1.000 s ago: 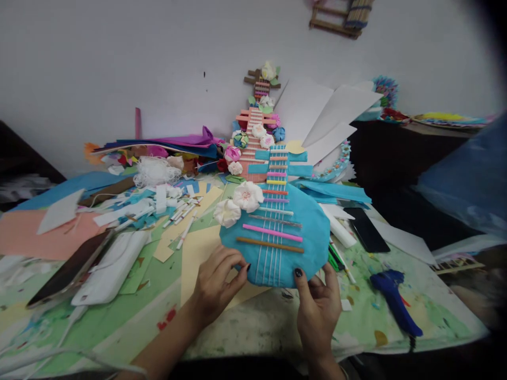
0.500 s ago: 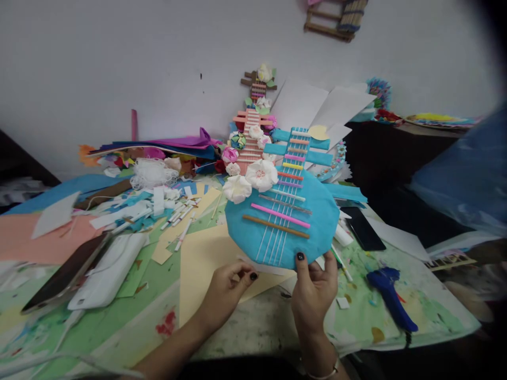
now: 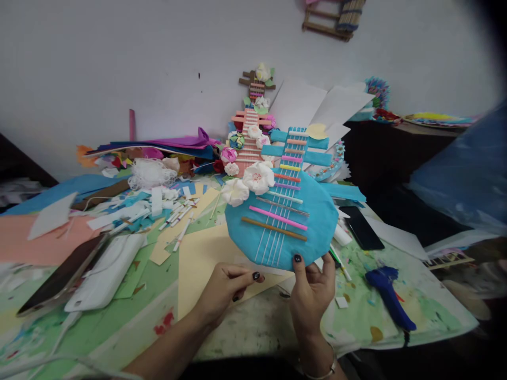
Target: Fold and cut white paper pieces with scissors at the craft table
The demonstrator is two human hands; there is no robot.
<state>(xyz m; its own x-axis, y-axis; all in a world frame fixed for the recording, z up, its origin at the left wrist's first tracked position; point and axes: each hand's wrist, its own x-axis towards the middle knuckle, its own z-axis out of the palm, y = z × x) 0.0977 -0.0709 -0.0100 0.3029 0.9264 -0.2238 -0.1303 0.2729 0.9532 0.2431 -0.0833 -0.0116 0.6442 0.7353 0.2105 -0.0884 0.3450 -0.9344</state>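
A blue paper lute [image 3: 317, 211] stands tilted up before me, with white strings and several coloured rods across it. White paper flowers [image 3: 258, 178] sit on its left side, and a cream oval piece [image 3: 317, 131] is at its head. My right hand [image 3: 312, 290] grips the lute's bottom edge, thumb in front and fingers behind. Below the lute's lower left edge, my left hand [image 3: 229, 290] is closed in a pinch, apart from the lute; whether anything is between the fingertips I cannot make out. Under both lies a cream sheet [image 3: 198, 264].
A blue glue gun [image 3: 390, 295] and a black phone [image 3: 362, 228] lie on the right. To the left are a white power bank [image 3: 105, 272], another phone [image 3: 59, 274], paper scraps and a tangle of white string [image 3: 150, 174]. Pink and brown lutes [image 3: 249, 140] lean against the wall.
My left hand's fingers have pressed together into a straighter pinch, the index now stretched further to the right. The lute and my right hand have barely moved.
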